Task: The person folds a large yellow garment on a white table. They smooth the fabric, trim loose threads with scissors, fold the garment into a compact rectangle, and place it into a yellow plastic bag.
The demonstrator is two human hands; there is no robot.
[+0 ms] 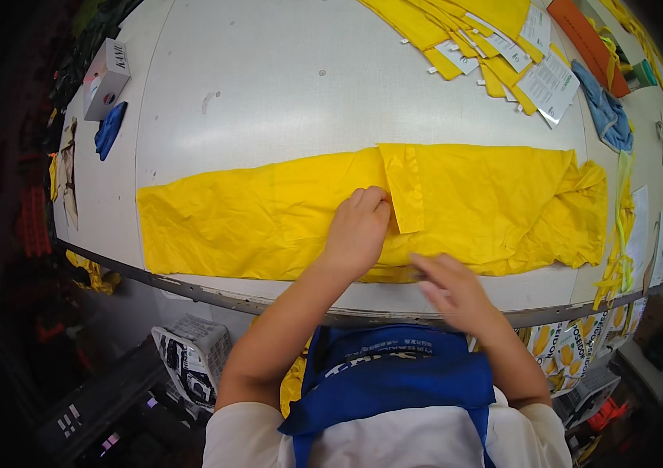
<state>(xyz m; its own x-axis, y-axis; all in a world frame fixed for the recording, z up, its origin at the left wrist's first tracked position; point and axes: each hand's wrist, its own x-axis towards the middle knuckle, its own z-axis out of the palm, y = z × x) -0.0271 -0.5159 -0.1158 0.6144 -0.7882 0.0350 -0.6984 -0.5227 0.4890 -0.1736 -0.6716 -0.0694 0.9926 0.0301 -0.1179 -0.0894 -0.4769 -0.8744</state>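
Note:
A long folded yellow garment of thin, slightly shiny fabric (472,199) lies across the table from left to right. Its right end is bunched and creased, and its left end is flatter. Near the middle, a narrow folded flap (405,195) stands out on top. My left hand (359,230) rests on the garment just left of this flap, its fingers curled and pinching the fabric by the flap's edge. At the garment's near edge is my right hand (456,292), slightly blurred, with thumb and fingers apart and nothing visible between them.
Several packed yellow pieces with white cards (495,47) lie fanned at the far right. Beside them are an orange box (589,43) and blue cloth (603,109). A white box (105,82) stands far left. The table edge (246,300) runs before me; a basket (191,351) sits below.

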